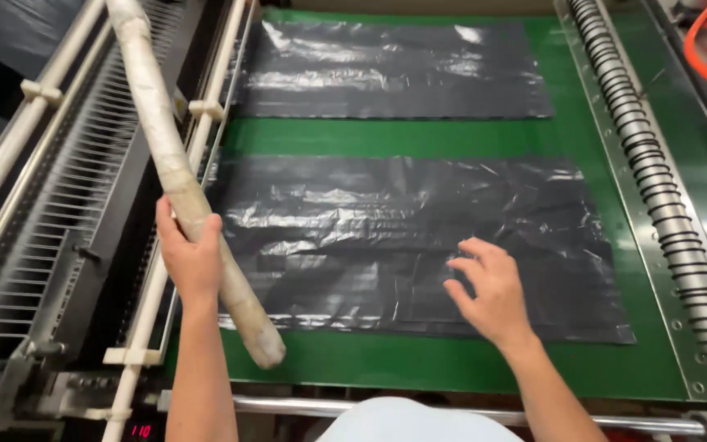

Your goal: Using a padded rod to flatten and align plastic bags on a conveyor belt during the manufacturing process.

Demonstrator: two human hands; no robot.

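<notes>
The left hand (192,260) is clenched around a long pale wrapped roller (175,168), gripping it a little above its lower end, thumb on one side and fingers wrapped round the far side. The roller's long axis runs steeply from the top left of the view down toward the person, tilting rightward as it descends, so that its blunt lower tip hangs over the near left corner of the nearer black plastic sheet (419,245). That sheet lies flat on the green conveyor belt (419,372), its long side running left to right across the belt, wrinkled and glossy. The right hand (488,290) is released, fingers spread and slightly curled, lying on or hovering just over the sheet's near right portion; whether the fingertips actually press the film cannot be told. So the sheet lies straight ahead of and beneath the right hand, and to the right of the left hand, with the roller crossing only its left edge. The right hand is the nearer one to the middle of the sheet. A second black plastic sheet (394,69) lies farther up the belt, well apart from both hands, separated by a bare green strip. A coiled metal roller (656,184) borders the belt on the right, and white rails (206,106) run along its left.
</notes>
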